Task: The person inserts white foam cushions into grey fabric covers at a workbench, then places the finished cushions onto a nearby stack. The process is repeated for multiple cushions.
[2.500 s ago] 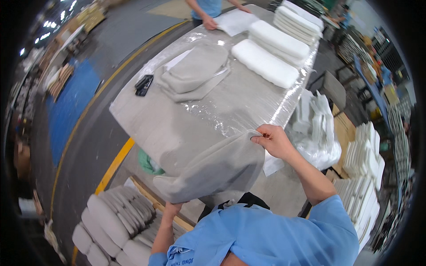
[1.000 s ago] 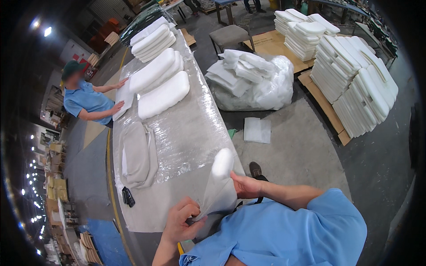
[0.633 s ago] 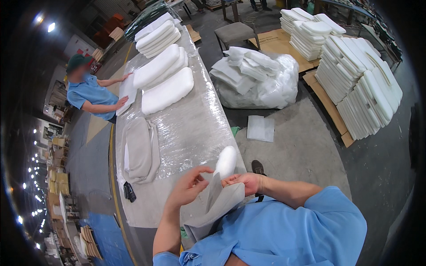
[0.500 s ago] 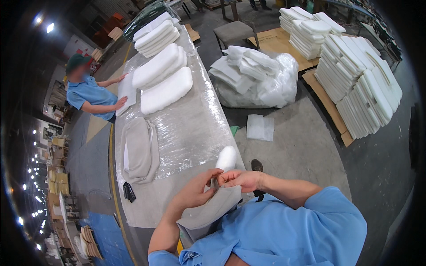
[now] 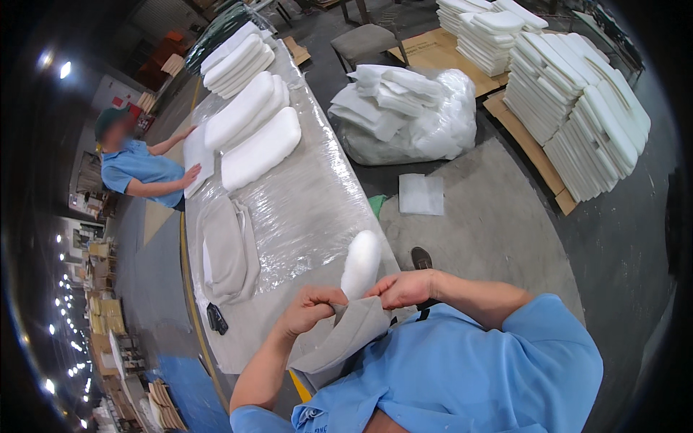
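A grey fabric cover (image 5: 346,339) lies against my body at the table's near edge, its mouth facing away from me. The rounded end of a white padded cushion (image 5: 361,261) sticks out beyond that mouth; how deep it reaches inside is hidden. My left hand (image 5: 312,306) pinches the cover's left edge. On the other side, my right hand (image 5: 406,289) has its fingers closed on the right edge. Farther left on the table lie a folded grey cover (image 5: 227,249) and a small black object (image 5: 216,318) whose kind I cannot make out.
White pads (image 5: 261,148) lie along the plastic-covered table (image 5: 303,209). Across it, a co-worker (image 5: 141,162) has both hands on a white sheet. To the right are a plastic bag of padding (image 5: 408,123), a chair (image 5: 367,43), stacked white cushions (image 5: 577,108) and a floor sheet (image 5: 421,194).
My hands have moved apart along the cover's mouth, the left going left and the right going right. More of the white cushion shows between them. The view has shifted slightly.
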Motion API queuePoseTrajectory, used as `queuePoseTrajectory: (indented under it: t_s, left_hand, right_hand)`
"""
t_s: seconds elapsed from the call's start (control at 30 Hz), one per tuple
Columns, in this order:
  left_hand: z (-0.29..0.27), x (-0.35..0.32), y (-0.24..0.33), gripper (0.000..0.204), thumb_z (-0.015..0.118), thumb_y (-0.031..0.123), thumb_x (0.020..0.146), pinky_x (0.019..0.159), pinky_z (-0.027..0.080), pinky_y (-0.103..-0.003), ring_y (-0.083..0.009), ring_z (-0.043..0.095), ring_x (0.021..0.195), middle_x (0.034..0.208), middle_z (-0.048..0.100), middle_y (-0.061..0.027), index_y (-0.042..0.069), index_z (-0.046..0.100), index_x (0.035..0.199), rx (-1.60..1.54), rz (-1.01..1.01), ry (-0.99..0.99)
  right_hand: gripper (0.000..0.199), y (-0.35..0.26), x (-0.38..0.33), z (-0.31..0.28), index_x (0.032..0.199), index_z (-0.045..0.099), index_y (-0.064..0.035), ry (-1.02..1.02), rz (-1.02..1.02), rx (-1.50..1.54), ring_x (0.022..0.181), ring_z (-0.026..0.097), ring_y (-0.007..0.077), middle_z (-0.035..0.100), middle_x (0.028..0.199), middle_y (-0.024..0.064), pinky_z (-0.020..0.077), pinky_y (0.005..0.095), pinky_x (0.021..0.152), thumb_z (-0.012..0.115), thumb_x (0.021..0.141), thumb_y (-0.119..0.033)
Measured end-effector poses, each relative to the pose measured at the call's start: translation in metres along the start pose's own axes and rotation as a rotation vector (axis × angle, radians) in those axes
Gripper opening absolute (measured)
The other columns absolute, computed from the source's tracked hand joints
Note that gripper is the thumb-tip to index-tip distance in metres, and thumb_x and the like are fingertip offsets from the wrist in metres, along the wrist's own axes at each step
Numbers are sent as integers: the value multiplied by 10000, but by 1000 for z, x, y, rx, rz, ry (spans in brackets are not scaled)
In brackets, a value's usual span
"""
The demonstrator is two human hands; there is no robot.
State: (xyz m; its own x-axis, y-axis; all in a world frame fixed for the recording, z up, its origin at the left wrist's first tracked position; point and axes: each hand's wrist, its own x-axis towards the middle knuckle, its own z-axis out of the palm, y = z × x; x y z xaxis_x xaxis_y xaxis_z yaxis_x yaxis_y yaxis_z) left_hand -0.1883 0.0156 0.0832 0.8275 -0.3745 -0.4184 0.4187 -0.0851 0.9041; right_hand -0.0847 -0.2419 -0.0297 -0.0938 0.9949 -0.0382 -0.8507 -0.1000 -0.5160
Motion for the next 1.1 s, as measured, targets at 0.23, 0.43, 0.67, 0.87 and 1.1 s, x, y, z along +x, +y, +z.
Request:
queuePoseTrajectory:
  t_s: [0.23,0.43,0.67,0.87,1.1]
  left_hand:
    - [16,37,48,391,572,417,1079,556,442,-248,-69,567,695,838,650,29,81,761,1015,256,-711,65]
    - [-2,33,14,330,618,426,1062,479,385,-224,-10,511,611,771,614,77,129,761,1042,198,-607,-341]
    - [27,33,44,217,644,222,1037,663,513,-345,-227,671,731,827,719,-60,20,720,1056,611,-96,-185]
    - [39,27,77,127,679,103,949,811,527,-409,-379,678,934,987,719,-168,28,706,1048,1031,4,-106]
    - [23,28,61,115,676,93,943,801,505,-471,-389,652,907,947,691,-158,51,683,1050,1098,289,-118]
  right_hand:
    - [140,17,5,-3,1047,655,-68,80,-107,-357,900,585,67,661,1003,-56,449,216,793,716,997,-184]
    - [173,7,-8,35,1083,631,-35,274,-262,-640,916,594,76,675,997,0,480,258,819,730,981,-134]
    - [237,9,-11,23,1179,684,-6,120,-97,-634,913,619,91,717,1018,39,513,272,829,745,980,-118]
    - [274,16,3,24,1154,695,0,298,-73,-671,902,618,88,724,1025,20,511,283,810,801,942,-138]
    - [199,40,9,31,992,658,-34,562,-437,-489,893,604,75,681,937,-21,506,274,814,811,874,13]
